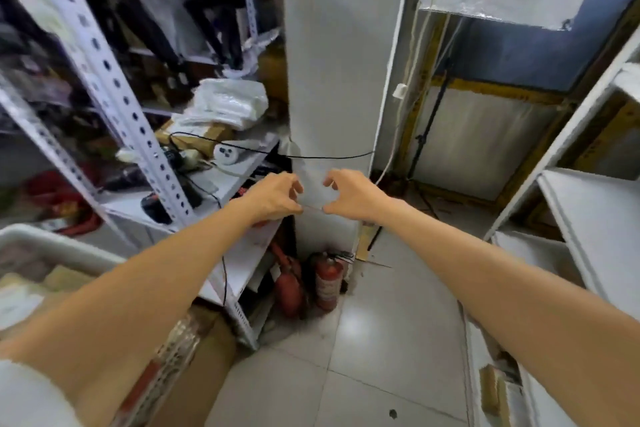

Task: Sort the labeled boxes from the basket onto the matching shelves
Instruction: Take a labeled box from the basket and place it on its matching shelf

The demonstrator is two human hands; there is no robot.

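Observation:
Both arms reach forward at chest height. My left hand (277,196) and my right hand (349,196) pinch the two ends of a small pale box (313,192), fingers on top and thumbs beneath. The box is blurred and blends into the white pillar behind it, so no label can be read. The white basket (59,246) sits at the lower left with several wrapped packages inside. A white slotted-metal shelf unit (114,87) stands at the left, and white shelves (588,211) stand at the right.
The left shelf carries a power strip (227,153), black cables and a heap of white bags (225,104). Two red fire extinguishers (327,281) stand at the pillar's foot. A taped cardboard box (197,367) lies under my left arm. Grey tiled floor (381,340) runs ahead.

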